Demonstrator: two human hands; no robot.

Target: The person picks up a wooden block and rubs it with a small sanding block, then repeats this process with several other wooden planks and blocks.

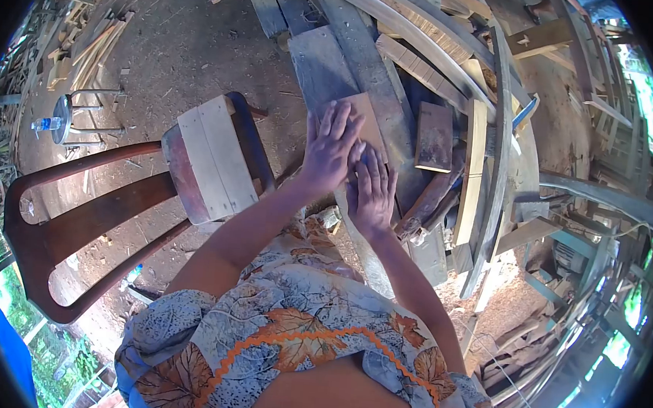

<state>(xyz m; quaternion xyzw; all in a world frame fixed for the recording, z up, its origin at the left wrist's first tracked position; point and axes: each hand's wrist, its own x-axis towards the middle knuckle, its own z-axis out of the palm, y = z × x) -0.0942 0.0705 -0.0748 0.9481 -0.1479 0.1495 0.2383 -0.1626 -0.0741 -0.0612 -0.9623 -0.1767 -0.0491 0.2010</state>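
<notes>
My left hand (330, 148) lies palm down with its fingers stretched out on a flat, reddish-brown rectangular piece (367, 115), which rests on the grey wooden bench (328, 62). Just right of it and nearer my body is my right hand (374, 194). Its fingers are extended and flat over the near part of the same piece. The two hands meet around the thumbs. Much of the brown piece is hidden beneath them. A short dark wood block (435, 137) sits on the bench to the right of my right hand.
To my left a dark wooden chair (101, 224) lies on its back, pale boards (216, 156) across its seat. A round stool (62, 119) carries a plastic bottle (46, 124). Long planks (405, 25) crowd the bench's far end and right side; an upright-looking beam (501, 140) borders it.
</notes>
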